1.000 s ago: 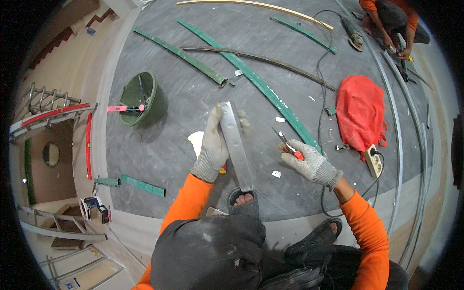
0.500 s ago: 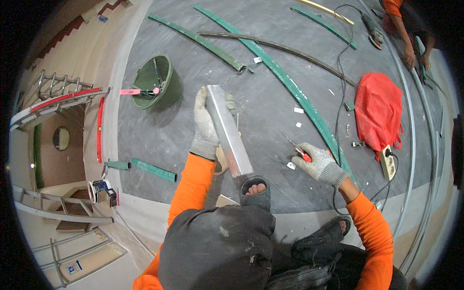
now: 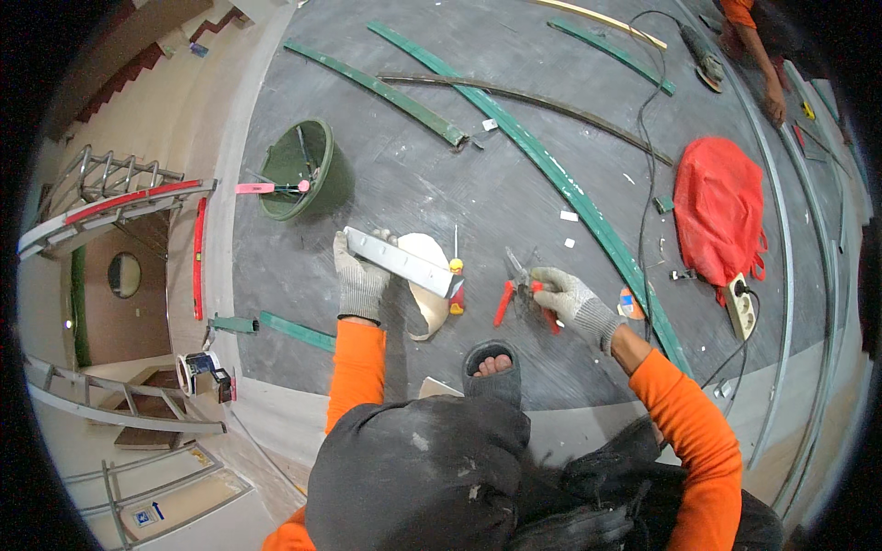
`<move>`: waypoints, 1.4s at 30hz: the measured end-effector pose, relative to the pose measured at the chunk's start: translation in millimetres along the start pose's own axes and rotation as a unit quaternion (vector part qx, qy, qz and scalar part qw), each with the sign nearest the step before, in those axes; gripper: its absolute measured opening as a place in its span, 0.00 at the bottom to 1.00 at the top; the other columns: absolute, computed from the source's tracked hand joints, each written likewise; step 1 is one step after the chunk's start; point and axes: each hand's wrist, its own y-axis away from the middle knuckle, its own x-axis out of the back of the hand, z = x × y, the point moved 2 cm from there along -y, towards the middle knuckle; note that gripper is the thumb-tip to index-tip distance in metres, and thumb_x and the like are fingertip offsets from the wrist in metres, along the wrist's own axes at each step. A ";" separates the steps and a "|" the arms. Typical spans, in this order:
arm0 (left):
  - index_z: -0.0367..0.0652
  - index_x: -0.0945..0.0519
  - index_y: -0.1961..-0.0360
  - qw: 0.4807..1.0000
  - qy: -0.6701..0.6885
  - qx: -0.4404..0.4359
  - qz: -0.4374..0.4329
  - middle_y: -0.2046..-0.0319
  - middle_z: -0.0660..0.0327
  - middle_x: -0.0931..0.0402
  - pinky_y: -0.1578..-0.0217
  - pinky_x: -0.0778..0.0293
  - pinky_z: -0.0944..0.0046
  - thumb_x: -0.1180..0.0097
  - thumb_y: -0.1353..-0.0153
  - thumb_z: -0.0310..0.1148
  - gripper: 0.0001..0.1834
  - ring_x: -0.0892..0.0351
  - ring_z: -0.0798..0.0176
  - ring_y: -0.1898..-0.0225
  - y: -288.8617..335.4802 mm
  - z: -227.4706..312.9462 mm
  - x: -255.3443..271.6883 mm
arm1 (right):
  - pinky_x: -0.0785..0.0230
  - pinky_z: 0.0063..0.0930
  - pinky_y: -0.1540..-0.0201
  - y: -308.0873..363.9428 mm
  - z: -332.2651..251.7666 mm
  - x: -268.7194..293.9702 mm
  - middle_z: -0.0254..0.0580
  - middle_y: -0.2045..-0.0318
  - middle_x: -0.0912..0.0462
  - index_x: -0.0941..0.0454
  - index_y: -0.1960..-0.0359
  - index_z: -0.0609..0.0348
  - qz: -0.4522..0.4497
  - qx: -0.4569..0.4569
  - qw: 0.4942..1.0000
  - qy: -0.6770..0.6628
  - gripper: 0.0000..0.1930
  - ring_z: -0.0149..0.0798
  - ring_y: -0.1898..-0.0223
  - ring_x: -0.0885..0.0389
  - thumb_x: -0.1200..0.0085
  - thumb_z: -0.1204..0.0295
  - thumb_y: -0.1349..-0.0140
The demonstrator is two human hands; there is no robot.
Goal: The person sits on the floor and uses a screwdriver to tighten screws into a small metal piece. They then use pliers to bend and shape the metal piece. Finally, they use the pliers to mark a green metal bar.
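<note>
My left hand (image 3: 361, 275), in a grey knitted glove, is closed around a short silver metal channel (image 3: 395, 257) that slants down to the right above the floor. My right hand (image 3: 579, 308), gloved too, pinches red-handled snips (image 3: 504, 303) near their pivot; the jaws point up and the handles are spread. Between the hands, a screwdriver (image 3: 457, 266) with a yellow and red handle is partly covered by the channel's end. A beige curved piece (image 3: 429, 317) lies beneath the channel. Near my right wrist is a small orange and blue item (image 3: 629, 303).
A green bucket (image 3: 317, 170) holding tools stands at left. Long green strips (image 3: 542, 165) cross the grey floor. At right are a red bag (image 3: 719, 207), a socket strip (image 3: 740, 310) and a cable. A co-worker's hand (image 3: 774, 101) is at upper right, near an angle grinder (image 3: 703, 60).
My left hand has lowered the channel and tilted it from nearly upright to slanting. My right hand has shifted left, and the red-handled tool now shows spread handles. The screwdriver has come into sight.
</note>
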 end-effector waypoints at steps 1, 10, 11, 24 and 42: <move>0.39 0.28 0.48 1.000 0.007 0.000 0.000 0.57 0.39 0.24 0.48 0.25 0.32 0.61 0.25 0.59 0.30 0.23 0.35 0.55 -1.5 0.2 -1.3 | 0.22 0.31 0.56 1.3 8.6 -1.0 0.45 0.59 0.15 0.26 0.37 0.61 0.014 0.004 1.000 -0.003 0.25 0.35 0.53 0.17 0.44 0.60 0.30; 0.45 0.23 0.53 0.976 -0.144 -0.107 -0.120 0.59 0.53 0.20 0.53 0.21 0.46 0.55 0.25 0.58 0.25 0.20 0.50 0.58 -0.7 41.1 -12.6 | 0.26 0.43 0.42 13.0 5.2 19.8 0.54 0.49 0.15 0.21 0.42 0.60 0.032 0.040 0.959 0.280 0.29 0.50 0.46 0.16 0.41 0.50 0.35; 0.44 0.23 0.53 0.974 -0.159 -0.114 -0.116 0.60 0.54 0.20 0.55 0.21 0.49 0.55 0.25 0.58 0.26 0.20 0.51 0.59 15.3 36.7 -29.5 | 0.26 0.43 0.42 18.3 -7.9 19.4 0.54 0.49 0.15 0.21 0.43 0.60 0.035 0.049 0.964 0.259 0.29 0.50 0.46 0.16 0.41 0.49 0.35; 0.38 0.24 0.49 0.942 -0.200 0.048 -0.266 0.60 0.55 0.21 0.56 0.19 0.57 0.53 0.25 0.61 0.32 0.19 0.58 0.60 147.6 -124.3 -158.9 | 0.27 0.48 0.41 43.5 -72.6 8.2 0.68 0.48 0.18 0.24 0.44 0.66 0.045 0.162 0.957 0.236 0.41 0.61 0.44 0.18 0.44 0.35 0.38; 0.42 0.28 0.56 0.870 -0.420 0.006 -0.259 0.73 0.58 0.21 0.81 0.23 0.62 0.45 0.27 0.48 0.19 0.23 0.64 0.83 64.8 -170.2 -151.7 | 0.22 0.44 0.50 9.3 -53.7 101.0 0.56 0.61 0.12 0.17 0.52 0.62 0.093 0.115 0.965 0.215 0.29 0.51 0.55 0.12 0.45 0.44 0.33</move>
